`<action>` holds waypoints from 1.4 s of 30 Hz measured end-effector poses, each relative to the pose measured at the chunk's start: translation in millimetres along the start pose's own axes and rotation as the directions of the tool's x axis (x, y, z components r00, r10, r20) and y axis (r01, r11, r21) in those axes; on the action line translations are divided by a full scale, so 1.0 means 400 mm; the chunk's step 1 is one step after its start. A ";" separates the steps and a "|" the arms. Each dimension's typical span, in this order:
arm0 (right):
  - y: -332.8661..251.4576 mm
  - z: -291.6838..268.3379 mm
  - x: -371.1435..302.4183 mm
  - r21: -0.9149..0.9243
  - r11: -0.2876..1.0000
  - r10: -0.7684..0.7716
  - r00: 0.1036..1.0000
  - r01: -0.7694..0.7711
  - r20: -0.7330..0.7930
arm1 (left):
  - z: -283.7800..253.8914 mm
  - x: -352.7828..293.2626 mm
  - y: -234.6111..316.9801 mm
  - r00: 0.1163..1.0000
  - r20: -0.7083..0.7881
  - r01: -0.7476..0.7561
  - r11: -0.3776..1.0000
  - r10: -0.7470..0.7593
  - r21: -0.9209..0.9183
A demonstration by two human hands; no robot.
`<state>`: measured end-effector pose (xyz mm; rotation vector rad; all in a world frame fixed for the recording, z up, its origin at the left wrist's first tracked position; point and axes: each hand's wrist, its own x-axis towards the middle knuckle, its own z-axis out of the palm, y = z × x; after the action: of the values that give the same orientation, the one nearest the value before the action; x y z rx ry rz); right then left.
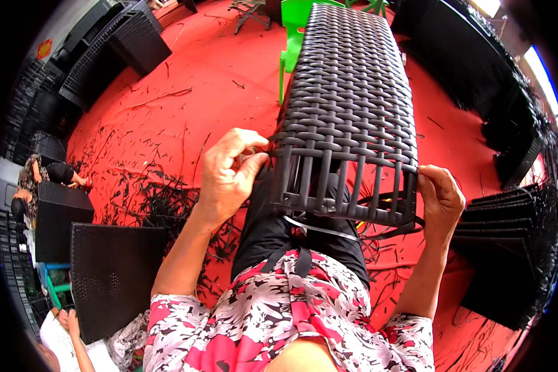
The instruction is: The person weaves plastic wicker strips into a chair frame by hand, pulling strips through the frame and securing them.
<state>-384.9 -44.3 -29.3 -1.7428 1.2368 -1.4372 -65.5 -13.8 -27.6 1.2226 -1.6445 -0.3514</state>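
A partly woven black wicker furniture piece [353, 80] rests across my lap and reaches away from me. Close weave covers its far part, while at the near end the upright strands [335, 183] stand bare with gaps between them. At its left edge, my left hand [229, 173] is closed in a pinch on a black plastic strand that crosses the uprights. My right hand [439, 201] pinches at the right edge, where that strand comes out; its fingertips are partly hidden. A loose strip [387, 234] hangs in a loop below the near end.
Black strand scraps [170, 204] litter the red floor [149, 124]. A green chair [292, 40] stands behind the piece. Dark woven panels [118, 266] are at the left, with more stacked [502, 229] at the right. Two other people [74, 338] are at the left.
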 end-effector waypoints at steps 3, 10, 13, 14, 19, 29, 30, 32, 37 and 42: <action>-0.033 -0.008 0.012 -0.320 0.935 -0.159 0.987 0.153 0.008 | 0.010 0.012 -0.029 0.967 0.056 -0.253 0.960 0.248 0.117; -0.170 0.132 0.118 -0.239 0.726 -0.493 0.730 0.645 0.474 | 0.023 -0.005 -0.060 0.885 0.002 -0.416 0.788 0.466 0.454; -0.192 0.224 0.145 -0.155 0.649 -0.497 0.569 0.745 0.656 | 0.036 -0.021 -0.045 0.887 -0.026 -0.382 0.763 0.462 0.521; -0.193 0.222 0.152 -0.172 0.662 -0.443 0.565 0.730 0.696 | 0.069 -0.011 -0.063 0.859 -0.043 -0.415 0.743 0.510 0.524; -0.147 0.237 0.162 -0.193 0.718 -0.381 0.609 0.669 0.695 | 0.156 -0.001 -0.074 0.886 -0.022 -0.370 0.734 0.463 0.569; -0.129 0.229 0.158 -0.068 0.658 -0.501 0.503 0.750 0.704 | 0.173 -0.018 -0.058 0.851 -0.223 -0.277 0.766 0.476 0.579; -0.122 0.228 0.152 -0.087 0.642 -0.512 0.510 0.761 0.691 | 0.180 -0.019 -0.057 0.842 -0.265 -0.256 0.780 0.470 0.571; -0.128 0.235 0.154 -0.078 0.616 -0.539 0.491 0.784 0.684 | 0.185 -0.023 -0.057 0.832 -0.315 -0.237 0.805 0.457 0.545; -0.139 0.251 0.167 -0.081 0.621 -0.528 0.492 0.780 0.692 | 0.189 -0.032 -0.069 0.871 -0.331 -0.190 0.871 0.363 0.454; -0.145 0.236 0.177 -0.211 0.569 -0.159 0.358 0.795 0.920 | 0.200 -0.018 -0.073 0.863 -0.338 -0.210 0.874 0.376 0.438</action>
<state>-277.3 -95.9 25.8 -3.0123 0.5846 -0.0922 -116.6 -46.0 -87.9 1.1947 -1.5291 0.4325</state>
